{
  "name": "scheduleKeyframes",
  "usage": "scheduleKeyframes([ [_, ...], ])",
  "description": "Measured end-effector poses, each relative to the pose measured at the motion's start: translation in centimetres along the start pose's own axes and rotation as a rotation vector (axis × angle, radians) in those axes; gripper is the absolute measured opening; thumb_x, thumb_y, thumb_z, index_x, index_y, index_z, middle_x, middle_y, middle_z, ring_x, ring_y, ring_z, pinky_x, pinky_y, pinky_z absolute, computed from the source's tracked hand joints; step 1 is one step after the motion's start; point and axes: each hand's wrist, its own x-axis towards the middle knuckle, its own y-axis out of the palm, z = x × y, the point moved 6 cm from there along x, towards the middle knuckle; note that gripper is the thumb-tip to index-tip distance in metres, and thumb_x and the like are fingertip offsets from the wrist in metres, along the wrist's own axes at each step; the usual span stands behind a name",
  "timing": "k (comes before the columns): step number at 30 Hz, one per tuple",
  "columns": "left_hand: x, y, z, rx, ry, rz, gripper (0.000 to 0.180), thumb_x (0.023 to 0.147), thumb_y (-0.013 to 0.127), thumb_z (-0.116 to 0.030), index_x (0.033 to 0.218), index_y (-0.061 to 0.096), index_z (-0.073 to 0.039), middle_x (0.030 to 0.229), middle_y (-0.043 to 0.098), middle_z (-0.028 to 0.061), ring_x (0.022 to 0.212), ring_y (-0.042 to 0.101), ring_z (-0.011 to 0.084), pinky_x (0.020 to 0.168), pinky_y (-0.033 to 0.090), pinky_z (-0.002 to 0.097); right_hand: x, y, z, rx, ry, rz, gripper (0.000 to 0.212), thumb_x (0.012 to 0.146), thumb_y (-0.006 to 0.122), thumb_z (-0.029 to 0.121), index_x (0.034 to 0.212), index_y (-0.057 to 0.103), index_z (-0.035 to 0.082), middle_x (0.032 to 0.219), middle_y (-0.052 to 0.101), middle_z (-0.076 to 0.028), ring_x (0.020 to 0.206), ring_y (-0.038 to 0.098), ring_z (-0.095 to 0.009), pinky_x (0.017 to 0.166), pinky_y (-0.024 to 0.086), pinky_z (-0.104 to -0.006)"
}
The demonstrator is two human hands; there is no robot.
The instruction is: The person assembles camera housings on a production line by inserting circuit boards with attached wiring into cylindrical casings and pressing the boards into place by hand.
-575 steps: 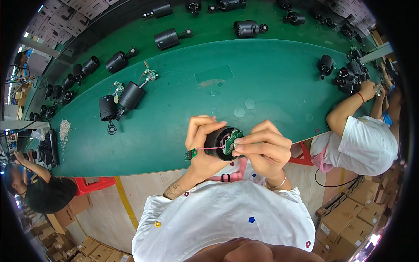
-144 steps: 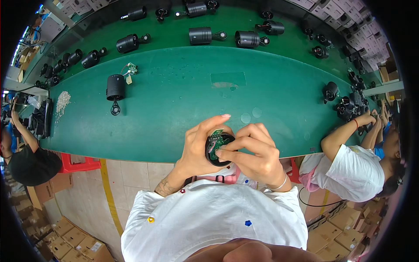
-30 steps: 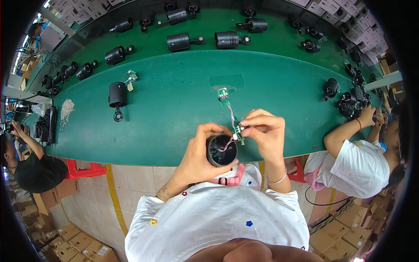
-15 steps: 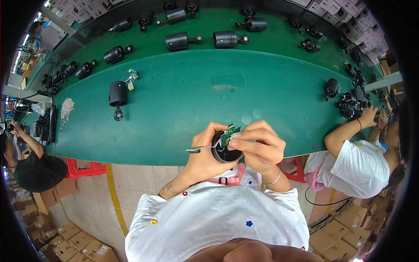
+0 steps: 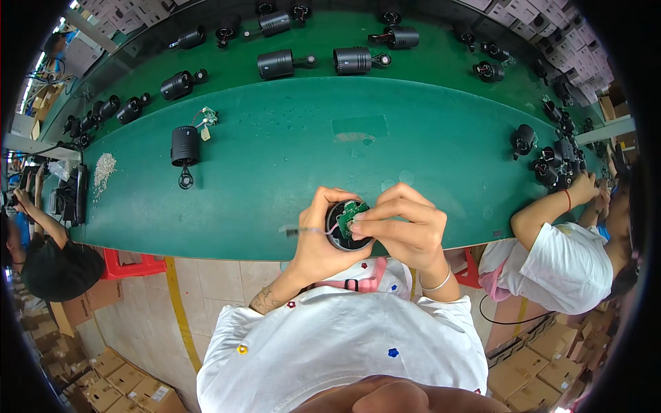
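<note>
My left hand (image 5: pixel 315 242) is wrapped round a black cylindrical housing (image 5: pixel 336 241), its open end facing up. A green circuit board (image 5: pixel 348 215) lies across that opening, and the fingers of my right hand (image 5: pixel 410 224) pinch its right side. From the housing a pinkish wire leads left over my left hand to a small part (image 5: pixel 292 231), blurred by motion. How deep the board sits inside is hidden by my fingers.
On the green table (image 5: pixel 275 172), another black housing (image 5: pixel 185 146) lies at left with a wired circuit board (image 5: pixel 207 117). Small pale pieces (image 5: pixel 105 172) are heaped further left. Several housings line the back shelf (image 5: pixel 227 76). At right, a co-worker's arm (image 5: pixel 551 206) reaches toward clustered housings (image 5: pixel 551 165).
The circuit board has tipped from upright to flatter over the housing's opening. Both my hands have shifted slightly left and away from me, and the wired part has swung left.
</note>
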Motion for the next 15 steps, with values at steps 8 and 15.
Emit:
scheduleKeyframes([
  [8,-0.1,0.1,0.4,-0.026,0.099,-0.019,0.060,0.056,0.078,-0.001,0.108,0.050,-0.005,0.096,0.063,0.0103,0.083,0.061,0.0201,0.076,0.051,0.0311,0.0,0.2,-0.6,0.140,0.063,0.044,0.017,0.063,0.074,-0.002,0.077,0.077,0.007,0.081,0.070,-0.002,0.068,0.051,-0.013,0.062,0.046,-0.0228],
  [15,0.5,-0.2,-1.6,0.240,0.406,-0.057,0.054,0.057,0.079,-0.006,0.104,0.052,-0.002,0.090,0.064,0.0093,0.071,0.058,0.0208,0.064,0.048,0.0307,-0.3,0.6,-0.4,0.139,0.146,0.099,0.019,0.064,0.073,-0.005,0.078,0.077,0.006,0.080,0.070,-0.002,0.066,0.049,-0.013,0.061,0.045,-0.0230],
])
